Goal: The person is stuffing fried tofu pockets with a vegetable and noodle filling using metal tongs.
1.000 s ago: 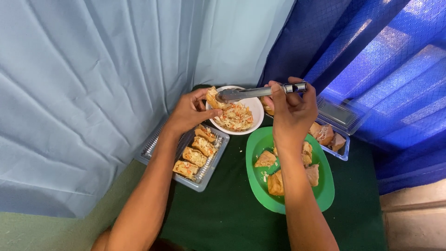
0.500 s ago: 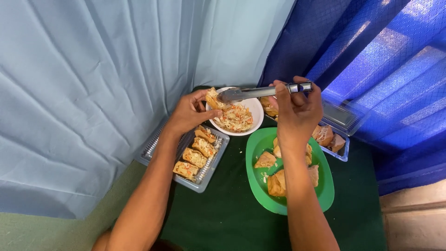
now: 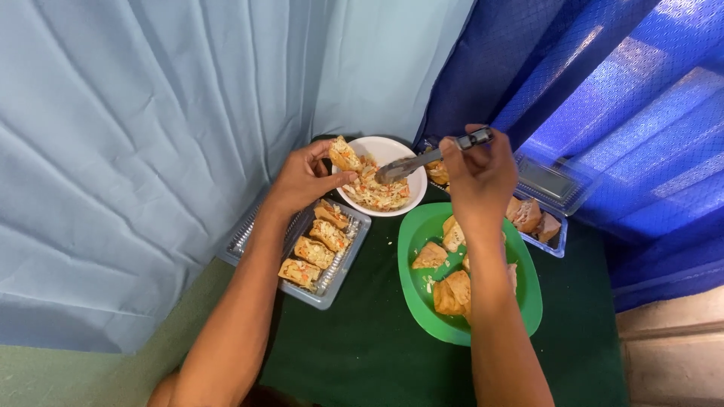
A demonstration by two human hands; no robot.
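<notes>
My left hand holds a fried tofu piece over the rim of a white bowl of shredded vegetable filling. My right hand grips a metal spoon by its dark handle, with the spoon's tip dipped into the filling. A clear plastic tray below my left hand carries several stuffed tofu pieces. Under my right forearm, a green plate has plain fried tofu pieces on it.
A second clear plastic container with brown fried pieces stands to the right of the plate. Everything rests on a dark green cloth. Pale blue curtain hangs at the left and back, dark blue fabric at the right.
The spoon's tip has dropped from level above the bowl down into the filling. My left hand still holds the tofu piece at the bowl's rim.
</notes>
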